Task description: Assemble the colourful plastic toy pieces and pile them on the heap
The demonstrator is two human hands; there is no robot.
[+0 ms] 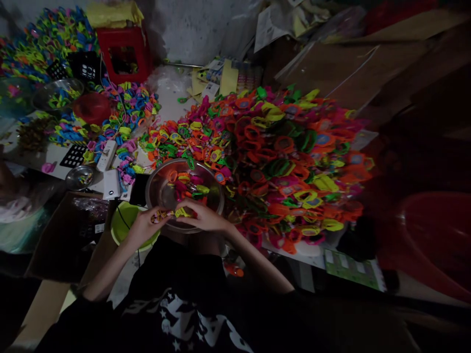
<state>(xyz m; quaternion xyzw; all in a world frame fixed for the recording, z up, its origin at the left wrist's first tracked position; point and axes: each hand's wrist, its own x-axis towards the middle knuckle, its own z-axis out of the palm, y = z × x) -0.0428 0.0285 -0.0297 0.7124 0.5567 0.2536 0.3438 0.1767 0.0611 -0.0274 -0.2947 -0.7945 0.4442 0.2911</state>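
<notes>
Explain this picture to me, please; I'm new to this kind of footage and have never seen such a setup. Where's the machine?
There is no machine: these are a person's bare hands, filmed by a camera worn on their head, looking forward and down. The left hand holds a small patterned piece, the right hand a yellow piece; whether the two are joined, I can't tell. Just beyond is a metal bowl with colourful pieces inside. On the table, a big bright heap lies to the right, with smaller bowls further left.
</notes>
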